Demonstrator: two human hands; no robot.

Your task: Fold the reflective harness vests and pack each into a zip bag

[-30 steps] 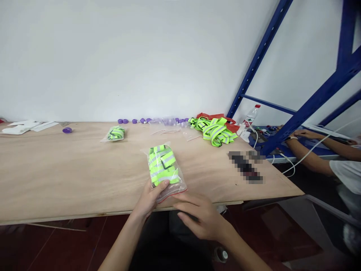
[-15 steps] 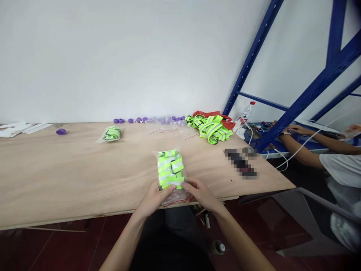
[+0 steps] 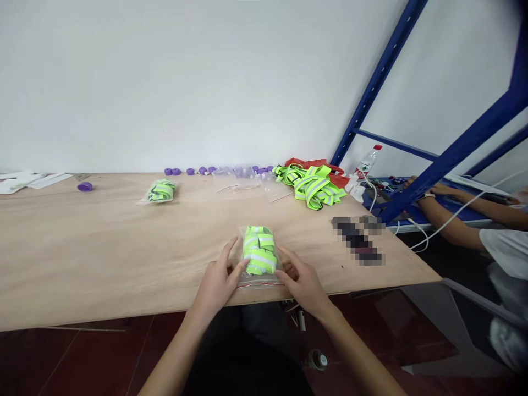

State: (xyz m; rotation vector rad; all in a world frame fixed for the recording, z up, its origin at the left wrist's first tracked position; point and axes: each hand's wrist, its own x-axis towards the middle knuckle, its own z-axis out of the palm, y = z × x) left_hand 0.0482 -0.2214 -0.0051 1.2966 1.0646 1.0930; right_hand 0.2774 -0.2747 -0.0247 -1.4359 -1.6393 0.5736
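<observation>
A clear zip bag (image 3: 259, 284) with folded neon-yellow reflective straps (image 3: 260, 256) inside lies near the table's front edge, its red-lined seal toward me. My left hand (image 3: 219, 278) is at the bag's left side, fingers apart, with the thumb touching its edge. At the right side, my right hand (image 3: 303, 279) has its thumb on the lower corner and its fingers curled by the edge. Farther back on the left is another filled bag (image 3: 160, 191). A loose heap of the same neon straps (image 3: 315, 186) lies at the back right.
Purple rolls (image 3: 173, 171) and empty clear bags (image 3: 235, 179) line the wall. A purple ring (image 3: 84, 187) and white sheets (image 3: 25, 181) lie left. Right are a red bag (image 3: 340, 179), a bottle (image 3: 368, 159), a blurred-out dark item (image 3: 357, 240), a blue rack post (image 3: 381, 77) and a co-worker's arms (image 3: 449, 225).
The bag now lies flatter, with its seal straightened out on the table. My left hand has loosened and spread its fingers. The view has shifted slightly.
</observation>
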